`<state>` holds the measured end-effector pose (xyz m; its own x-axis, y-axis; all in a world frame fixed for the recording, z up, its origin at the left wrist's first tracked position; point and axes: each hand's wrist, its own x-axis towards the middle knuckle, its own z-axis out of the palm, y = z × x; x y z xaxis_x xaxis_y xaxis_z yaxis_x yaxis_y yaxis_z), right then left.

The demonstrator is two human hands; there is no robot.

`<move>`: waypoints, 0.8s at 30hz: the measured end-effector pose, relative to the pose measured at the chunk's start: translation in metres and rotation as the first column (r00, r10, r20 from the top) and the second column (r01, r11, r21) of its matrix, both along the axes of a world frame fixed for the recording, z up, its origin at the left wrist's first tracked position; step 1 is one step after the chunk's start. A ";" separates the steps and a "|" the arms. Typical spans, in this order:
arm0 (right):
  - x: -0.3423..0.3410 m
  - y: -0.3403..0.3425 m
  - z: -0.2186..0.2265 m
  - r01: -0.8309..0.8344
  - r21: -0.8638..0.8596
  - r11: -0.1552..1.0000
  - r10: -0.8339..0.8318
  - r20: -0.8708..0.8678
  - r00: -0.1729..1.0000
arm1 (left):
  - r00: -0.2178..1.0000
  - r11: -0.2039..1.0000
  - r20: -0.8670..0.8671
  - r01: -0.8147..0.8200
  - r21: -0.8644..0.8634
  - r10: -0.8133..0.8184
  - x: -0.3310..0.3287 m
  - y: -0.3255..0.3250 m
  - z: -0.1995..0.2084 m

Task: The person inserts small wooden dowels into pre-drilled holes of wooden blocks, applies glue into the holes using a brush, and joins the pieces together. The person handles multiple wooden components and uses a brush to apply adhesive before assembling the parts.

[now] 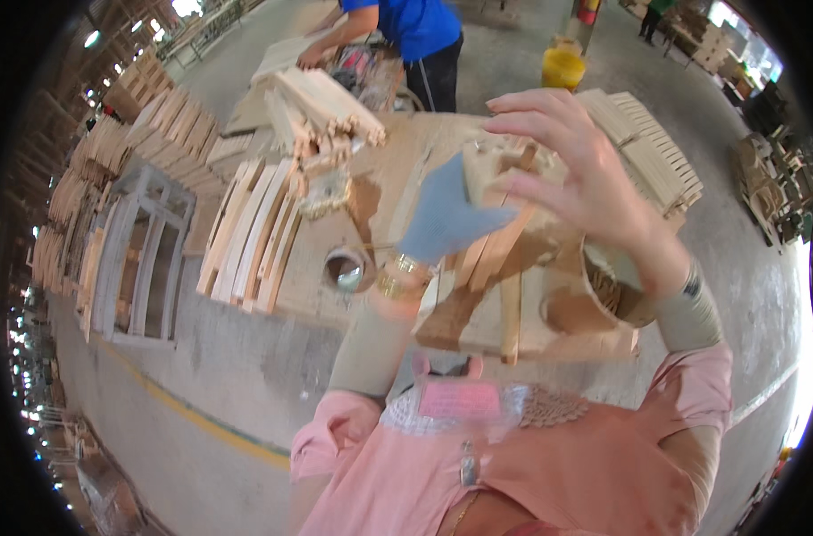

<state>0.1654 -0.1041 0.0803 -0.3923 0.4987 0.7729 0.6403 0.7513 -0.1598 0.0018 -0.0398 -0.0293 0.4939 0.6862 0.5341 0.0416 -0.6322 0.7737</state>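
My left hand, in a blue-grey glove, is over the wooden worktable, with its thumb spread away from the blurred fingers. I see nothing held in it. Bare and raised higher, my right hand has its fingers curved and apart from the thumb, with nothing gripped between them. Beneath the hands lie narrow wooden strips, partly covered by the glove. Below my right wrist stands a round container with small wooden pieces inside. A short round tub sits left of my gloved wrist.
Long wooden slats and a pile of wooden sticks lie at the table's left. Slatted panels are stacked at the right. A grey wooden frame stands farther left. Beyond the table, a person in a blue shirt bends over another surface near a yellow bucket.
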 end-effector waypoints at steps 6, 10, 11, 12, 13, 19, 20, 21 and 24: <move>0.012 -0.052 -0.062 0.159 -0.449 0.880 -0.344 -0.369 0.864 | 0.998 0.993 0.052 0.041 -0.115 -0.035 -0.009 0.000 0.013; 0.018 -0.068 -0.208 0.326 -0.872 0.364 -0.531 0.093 0.842 | 0.986 0.985 0.130 0.119 -0.128 -0.103 -0.003 0.006 0.002; 0.017 -0.071 -0.253 0.446 -0.839 0.313 -0.576 0.205 0.791 | 0.988 0.983 0.105 0.131 -0.128 -0.118 0.003 0.005 0.000; 0.013 -0.075 -0.293 0.557 -0.790 0.257 -0.607 0.316 0.729 | 0.988 0.982 0.081 0.139 -0.127 -0.129 0.007 0.004 0.002; 0.004 -0.075 -0.302 0.595 -0.777 0.206 -0.604 0.377 0.702 | 0.993 0.988 0.053 0.109 -0.110 -0.104 0.002 0.007 0.003; -0.020 -0.068 -0.317 0.632 -0.774 0.032 -0.650 0.464 0.602 | 0.986 0.986 0.118 0.127 -0.108 -0.114 -0.012 0.008 0.003; -0.006 -0.071 -0.324 0.423 -0.906 0.020 -0.710 0.285 0.643 | 0.982 0.981 0.132 0.154 -0.114 -0.139 -0.008 0.010 0.005; 0.012 -0.078 -0.329 0.191 -0.981 0.028 -0.768 0.101 0.633 | 0.975 0.975 0.148 0.182 -0.125 -0.163 -0.005 0.012 0.005; 0.018 -0.092 -0.268 -0.111 -0.986 0.126 -0.829 -0.166 0.533 | 0.988 0.988 0.108 0.120 -0.099 -0.109 -0.016 0.017 -0.002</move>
